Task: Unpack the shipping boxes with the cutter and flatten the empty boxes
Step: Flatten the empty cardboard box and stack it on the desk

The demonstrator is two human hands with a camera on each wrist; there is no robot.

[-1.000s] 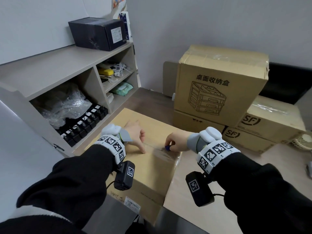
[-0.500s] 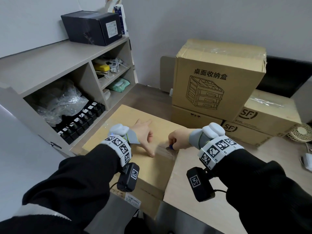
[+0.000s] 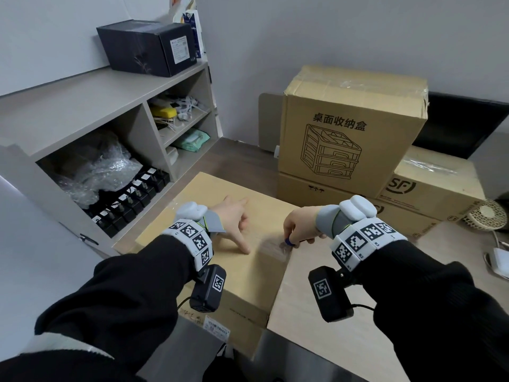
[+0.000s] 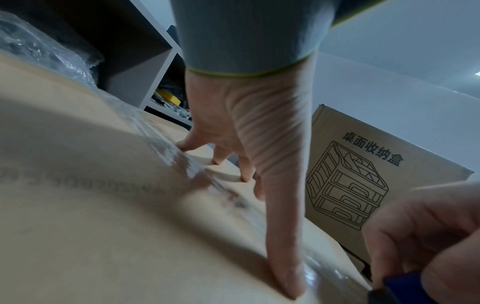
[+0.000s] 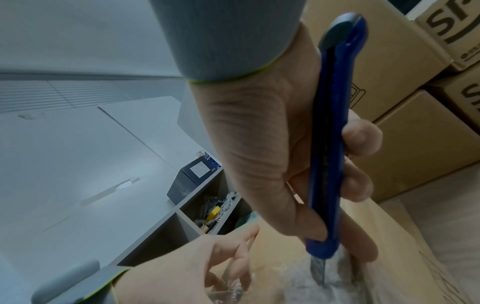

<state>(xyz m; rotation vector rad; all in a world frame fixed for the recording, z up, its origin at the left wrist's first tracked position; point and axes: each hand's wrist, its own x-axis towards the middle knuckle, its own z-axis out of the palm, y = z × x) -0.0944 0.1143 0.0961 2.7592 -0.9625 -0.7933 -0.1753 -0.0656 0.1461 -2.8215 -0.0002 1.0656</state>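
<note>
A flat brown cardboard box (image 3: 220,260) lies in front of me, its top seam sealed with clear tape (image 3: 271,245). My left hand (image 3: 234,219) rests spread on the box top, straight fingers and thumb (image 4: 283,257) pressing down beside the tape. My right hand (image 3: 298,227) grips a blue cutter (image 5: 335,144) upright, its blade tip (image 5: 318,271) stuck into the tape (image 5: 298,286) at the near right edge of the box. In the head view only the cutter's blue end (image 3: 287,242) shows under the fingers.
A printed storage-organiser box (image 3: 349,128) sits on stacked SF boxes (image 3: 429,188) behind. Grey shelving (image 3: 110,106) with bubble wrap (image 3: 104,169), black adapters and a black box (image 3: 148,48) stands left. A small white fan (image 3: 487,216) lies at the right edge.
The right hand has drawn the cutter along the tape toward the box's near right edge. The left hand has stayed pressing on the box top; the head camera shifted slightly.
</note>
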